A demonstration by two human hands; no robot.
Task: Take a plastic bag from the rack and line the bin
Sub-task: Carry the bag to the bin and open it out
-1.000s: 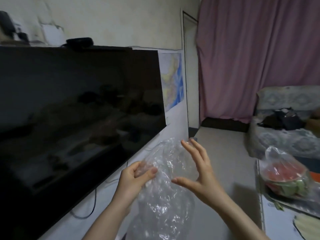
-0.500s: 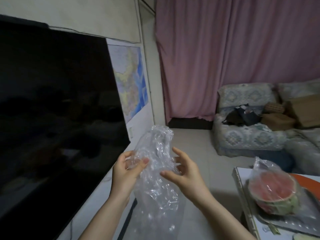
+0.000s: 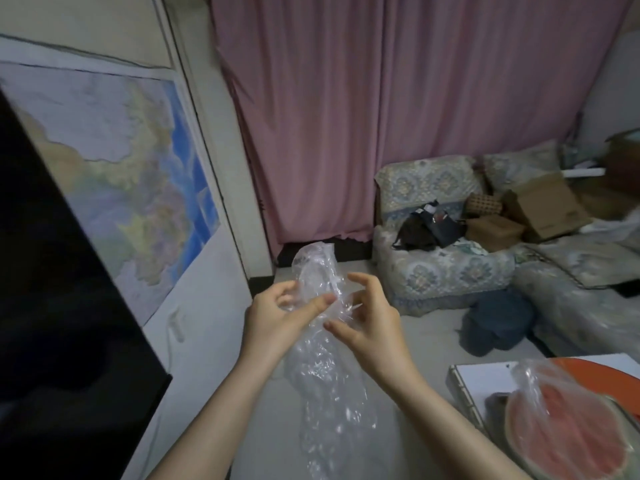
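Clear plastic bag (image 3: 325, 358) held at chest height between both hands, over bare floor; most of it hangs crumpled below the wrists, a short tuft stands above the fingers. No bin and no rack in view.

Left hand (image 3: 277, 320): thumb and fingers pinched onto the film near the upper end, holding it. Right hand (image 3: 367, 323): fingers curled and spread, thumb out, touching the film on its side but not clearly clamped on it; a loose, fairly wide grip.

Judged step: finding the mouth and parting the two layers.

How to do it well, as I read it:
- Keep the left pinch fixed as an anchor.
- Right thumb and forefinger rub the layers against each other close to the edge until they slip apart.
- Work at the rim, not the crumpled middle; which end is the mouth cannot be told here.
- Once parted, spread both hands and shake air in.

Wrapped watermelon (image 3: 571, 434) on the white table (image 3: 481, 379) at right; keep the bag clear of it.
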